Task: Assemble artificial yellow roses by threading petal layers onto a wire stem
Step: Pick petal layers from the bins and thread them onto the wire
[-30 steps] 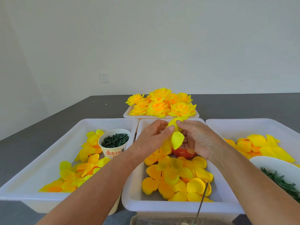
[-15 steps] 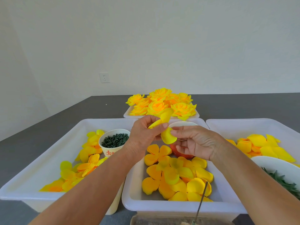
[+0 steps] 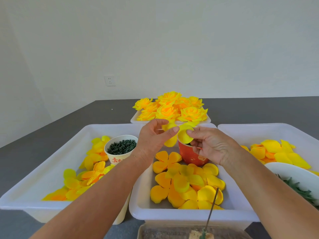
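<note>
Over the middle white tray (image 3: 143,209), my left hand (image 3: 153,140) and my right hand (image 3: 210,145) hold a small yellow petal layer (image 3: 185,138) between them, each pinching it with thumb and fingertips. Its lobes curl around my left fingers. Loose yellow and orange petal layers (image 3: 186,183) lie in the tray below. A thin wire stem (image 3: 211,211) stands upright on a block at the bottom edge, apart from both hands. Finished yellow roses (image 3: 172,109) fill a far tray.
A red paper cup (image 3: 190,156) stands just under my right hand. A white cup of dark green pieces (image 3: 121,147) sits in the left tray (image 3: 51,152) with more petals. The right tray (image 3: 259,131) holds petals and a white bowl of green leaves (image 3: 296,181). The table is dark grey.
Both hands have risen a little and drawn apart slightly, spreading and turning the petal layer; the red cup under my right hand is now uncovered.
</note>
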{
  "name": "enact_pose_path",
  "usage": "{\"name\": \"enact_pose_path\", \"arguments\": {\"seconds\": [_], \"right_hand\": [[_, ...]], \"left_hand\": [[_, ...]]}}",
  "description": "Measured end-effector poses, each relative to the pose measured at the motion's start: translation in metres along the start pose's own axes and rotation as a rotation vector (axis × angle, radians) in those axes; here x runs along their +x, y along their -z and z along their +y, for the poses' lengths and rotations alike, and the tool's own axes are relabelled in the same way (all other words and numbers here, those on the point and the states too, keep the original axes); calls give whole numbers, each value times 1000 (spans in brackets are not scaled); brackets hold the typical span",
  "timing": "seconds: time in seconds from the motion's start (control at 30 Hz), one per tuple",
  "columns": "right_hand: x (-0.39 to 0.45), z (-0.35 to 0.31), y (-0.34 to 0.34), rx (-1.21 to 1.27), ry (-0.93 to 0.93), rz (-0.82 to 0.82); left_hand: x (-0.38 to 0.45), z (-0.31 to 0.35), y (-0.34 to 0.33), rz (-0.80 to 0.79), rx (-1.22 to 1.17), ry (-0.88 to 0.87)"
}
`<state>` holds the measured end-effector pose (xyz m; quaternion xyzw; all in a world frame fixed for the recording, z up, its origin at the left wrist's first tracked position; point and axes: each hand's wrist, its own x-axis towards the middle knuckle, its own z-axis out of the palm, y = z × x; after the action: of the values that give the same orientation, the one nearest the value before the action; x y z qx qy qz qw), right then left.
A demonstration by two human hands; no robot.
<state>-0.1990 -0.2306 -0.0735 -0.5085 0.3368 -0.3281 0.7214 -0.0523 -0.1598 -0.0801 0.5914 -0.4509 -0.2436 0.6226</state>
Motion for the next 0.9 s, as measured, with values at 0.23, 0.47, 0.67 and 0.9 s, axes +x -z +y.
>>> {"name": "enact_pose_path", "arguments": {"seconds": [0.23, 0.47, 0.67, 0.9], "right_hand": [[2, 3, 0, -116, 43, 111], [3, 5, -1, -183, 80, 116], [0, 5, -3, -172, 86, 60], [0, 4, -4, -143, 110, -140]], "left_hand": [[-5, 2, 2, 18, 149, -236], [-12, 2, -4, -161, 288, -300], [-11, 1, -4, -197, 277, -281], [-8, 0, -2, -189, 141, -200]]}}
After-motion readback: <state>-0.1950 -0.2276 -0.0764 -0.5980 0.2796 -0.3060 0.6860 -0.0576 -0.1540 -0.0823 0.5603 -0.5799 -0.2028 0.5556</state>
